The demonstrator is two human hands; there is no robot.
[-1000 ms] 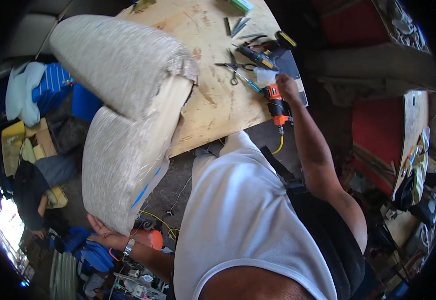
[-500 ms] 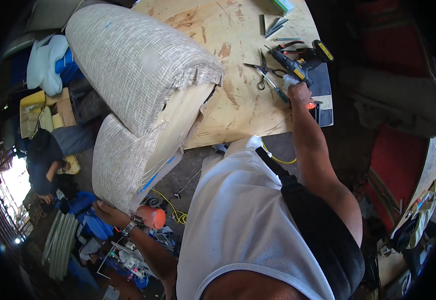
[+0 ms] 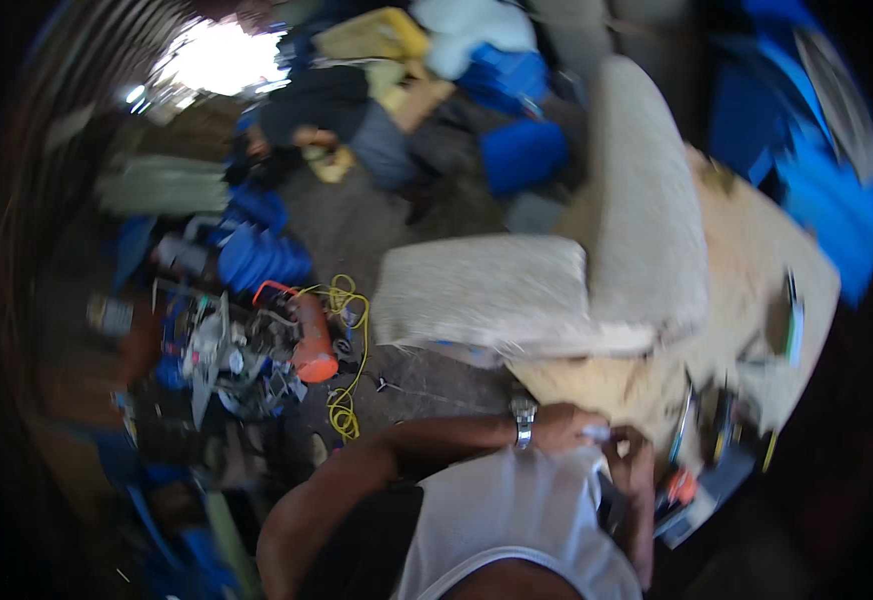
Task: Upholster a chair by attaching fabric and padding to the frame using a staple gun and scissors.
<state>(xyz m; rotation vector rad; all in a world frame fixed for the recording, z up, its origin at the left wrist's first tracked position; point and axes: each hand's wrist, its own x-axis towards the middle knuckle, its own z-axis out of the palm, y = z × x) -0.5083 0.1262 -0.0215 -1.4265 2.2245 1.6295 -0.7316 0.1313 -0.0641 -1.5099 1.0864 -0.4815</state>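
The picture is blurred by motion. A grey upholstered seat cushion [image 3: 477, 290] with its upright back part [image 3: 647, 200] lies across the plywood table [image 3: 757, 250]. My left hand [image 3: 569, 425], a watch on its wrist, rests at the table's near edge, just under the cushion. My right hand [image 3: 632, 450] is right beside it, touching or nearly so. A small pale thing shows between the two hands; the blur hides which hand holds it. An orange drill [image 3: 682, 487] sits just right of my right forearm, at the table's corner.
On the floor to the left lie a coiled yellow cable [image 3: 342, 350], an orange tool [image 3: 312, 345] and a heap of tools and parts [image 3: 222, 360]. Blue containers [image 3: 522, 155] and cloth bundles stand farther back. Hand tools [image 3: 792, 320] lie on the table's right side.
The view has swung round sharply and blurred. My left hand came up from the floor clutter to the table edge beside my right hand. The right hand has drawn back from the drill.
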